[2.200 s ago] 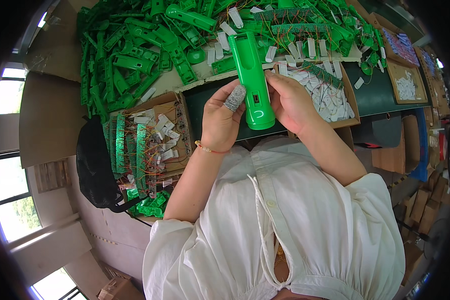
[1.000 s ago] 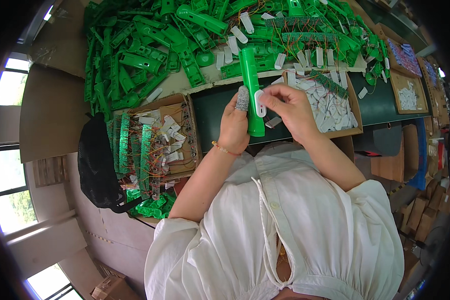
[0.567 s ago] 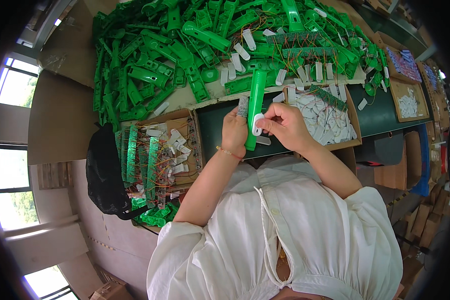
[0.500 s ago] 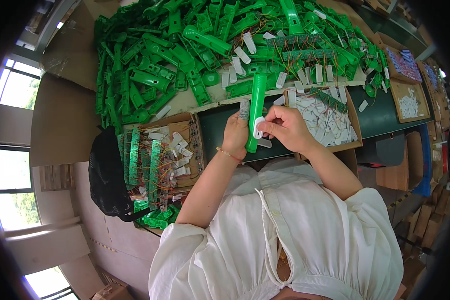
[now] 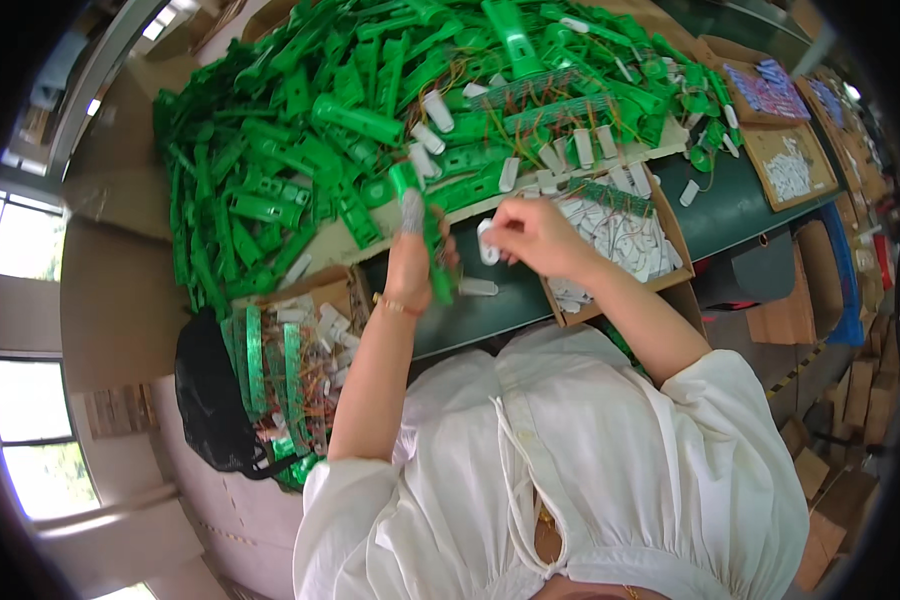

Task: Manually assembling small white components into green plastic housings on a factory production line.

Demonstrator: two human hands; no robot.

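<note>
Head view: near left, black mesh bag [image 5: 210, 400], then green circuit strips [image 5: 292, 360]; far side, heap of green casings [image 5: 360, 118]. Next, left hand [image 5: 408, 268] above the counter [image 5: 510, 305], grip clamped on a long green casing [image 5: 437, 265], too blurred to judge tilt. Just right, apart from that casing, white slotted piece [image 5: 488, 243] pinched in right hand [image 5: 542, 238]; farther right, carton [image 5: 680, 245] of white parts [image 5: 610, 237].

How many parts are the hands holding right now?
2: a green shell in the left hand, and a white piece in the right hand. Others may be hidden.
</note>
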